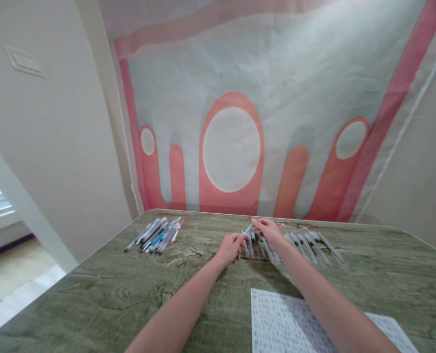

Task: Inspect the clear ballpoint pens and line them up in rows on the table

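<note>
Between my two hands is a slim pen with a light blue-green part [248, 229], tilted up to the right. My left hand [230, 247] pinches its lower end. At its upper end are the closed fingers of my right hand [269, 233]. Beneath and beside the hands lies a row of pens [308, 246], set side by side and mostly clear or grey with dark parts. My right hand and forearm hide some of that row. Farther left, a loose pile of pens [155, 235] includes blue, black and pink-white ones.
A sheet covered with handwriting [280, 318] lies near the front right, partly under my right forearm. The wood-patterned table [104, 294] reaches back to a wall hanging [232, 201] with red and pink shapes. A window stands at the far left.
</note>
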Demonstrator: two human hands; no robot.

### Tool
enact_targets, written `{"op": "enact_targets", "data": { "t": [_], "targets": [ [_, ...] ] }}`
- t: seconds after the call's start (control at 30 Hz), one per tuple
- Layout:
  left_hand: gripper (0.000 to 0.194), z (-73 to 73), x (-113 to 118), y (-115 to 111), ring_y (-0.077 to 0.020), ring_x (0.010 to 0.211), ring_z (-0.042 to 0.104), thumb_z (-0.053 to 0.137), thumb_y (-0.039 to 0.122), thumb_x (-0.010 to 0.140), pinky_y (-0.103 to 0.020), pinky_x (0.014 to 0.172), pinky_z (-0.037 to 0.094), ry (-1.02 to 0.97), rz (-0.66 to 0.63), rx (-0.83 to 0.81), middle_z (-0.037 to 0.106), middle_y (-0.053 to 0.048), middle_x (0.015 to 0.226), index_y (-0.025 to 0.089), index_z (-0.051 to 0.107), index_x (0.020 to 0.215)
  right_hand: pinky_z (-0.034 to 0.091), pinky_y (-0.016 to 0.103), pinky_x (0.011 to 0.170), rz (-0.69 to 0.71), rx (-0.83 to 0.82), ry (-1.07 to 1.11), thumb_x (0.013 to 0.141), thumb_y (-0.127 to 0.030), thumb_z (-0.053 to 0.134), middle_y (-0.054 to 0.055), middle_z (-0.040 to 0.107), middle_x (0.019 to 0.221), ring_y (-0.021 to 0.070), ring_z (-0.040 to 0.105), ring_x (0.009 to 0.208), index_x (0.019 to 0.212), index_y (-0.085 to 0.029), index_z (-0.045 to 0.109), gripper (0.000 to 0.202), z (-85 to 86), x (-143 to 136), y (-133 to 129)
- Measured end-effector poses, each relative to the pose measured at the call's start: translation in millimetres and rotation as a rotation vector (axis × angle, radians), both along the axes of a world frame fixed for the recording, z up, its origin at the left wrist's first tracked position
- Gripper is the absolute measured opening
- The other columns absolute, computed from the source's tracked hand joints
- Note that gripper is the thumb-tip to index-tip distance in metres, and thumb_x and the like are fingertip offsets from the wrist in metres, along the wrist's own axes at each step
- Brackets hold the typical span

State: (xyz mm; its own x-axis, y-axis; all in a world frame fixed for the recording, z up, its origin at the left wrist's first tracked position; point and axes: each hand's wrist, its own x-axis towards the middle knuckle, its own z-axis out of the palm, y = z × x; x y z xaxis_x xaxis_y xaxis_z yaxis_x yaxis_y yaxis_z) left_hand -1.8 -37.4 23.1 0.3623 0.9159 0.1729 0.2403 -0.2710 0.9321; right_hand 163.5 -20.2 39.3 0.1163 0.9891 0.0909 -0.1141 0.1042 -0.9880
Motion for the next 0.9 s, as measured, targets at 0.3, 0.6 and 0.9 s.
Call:
{"op": "enact_targets", "data": {
  "t": [0.3,0.6,0.9],
  "targets": [
    [0.047,-2.4,1,1,-0.0042,0.037,0.037,0.034,0.050,0.077,-0.015,0.037,0.030,-0.009,-0.010,-0.007,0.049,0.001,0.051,0.010,0.059,0.082,0.038,0.018,0.045,0.079,-0.087,0.058,0.064,-0.046,0.059,0.003,0.062,0.076,0.0101,0.054,0.060,0.076,-0.018,0.061,0.030,4.5,-3,-5],
    [0.050,-7.9,1,4,-0.0047,0.035,0.037,0.032,0.052,0.077,-0.016,0.036,0.032,-0.010,-0.043,-0.049,0.047,0.003,0.048,0.010,0.058,0.083,0.039,0.016,0.047,0.126,-0.077,0.088,0.064,-0.035,0.064,0.003,0.064,0.078,0.0088,0.053,0.062,0.079,-0.016,0.063,0.024,1.2,1,-1],
    [0.050,-11.4,2,6,-0.0047,0.037,0.038,0.032,0.054,0.076,-0.016,0.037,0.031,-0.016,-0.045,-0.080,0.049,0.002,0.050,0.010,0.057,0.080,0.041,0.017,0.044,0.072,-0.117,0.097,0.064,-0.043,0.062,0.002,0.062,0.074,0.0090,0.054,0.058,0.076,-0.018,0.059,0.028,-0.8,-4,-3]
  ]
}}
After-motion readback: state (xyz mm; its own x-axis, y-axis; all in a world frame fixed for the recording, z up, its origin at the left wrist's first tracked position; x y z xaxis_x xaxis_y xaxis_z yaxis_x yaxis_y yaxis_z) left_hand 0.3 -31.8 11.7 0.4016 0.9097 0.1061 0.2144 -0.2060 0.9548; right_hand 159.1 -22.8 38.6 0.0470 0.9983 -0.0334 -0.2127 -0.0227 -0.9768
